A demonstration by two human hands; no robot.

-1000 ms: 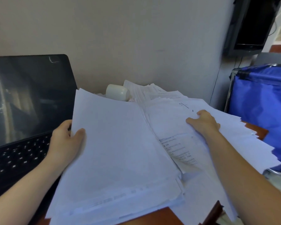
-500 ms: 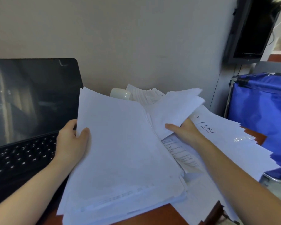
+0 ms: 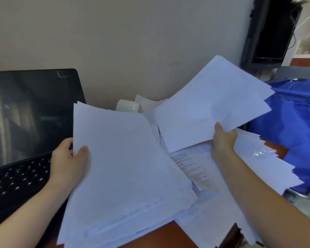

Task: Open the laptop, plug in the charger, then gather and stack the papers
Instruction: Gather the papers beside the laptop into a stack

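A thick stack of white papers (image 3: 125,172) lies tilted over the desk, and my left hand (image 3: 68,161) grips its left edge with the thumb on top. My right hand (image 3: 223,138) holds a thin bundle of sheets (image 3: 211,108) lifted off the desk, fanned up toward the wall. Under it loose printed papers (image 3: 258,161) spread across the right of the desk. The black laptop (image 3: 25,126) stands open at the left, screen dark, keyboard partly hidden by my left arm. No charger shows.
A white cylinder (image 3: 128,105) lies by the wall behind the papers. A blue fabric cart (image 3: 297,126) stands close to the desk's right side. A dark monitor (image 3: 270,33) hangs at the upper right. The brown desk edge (image 3: 168,233) shows at the front.
My right hand took hold of a bundle of sheets from the loose pile and raised it up and to the right. My left hand kept its grip on the stack.
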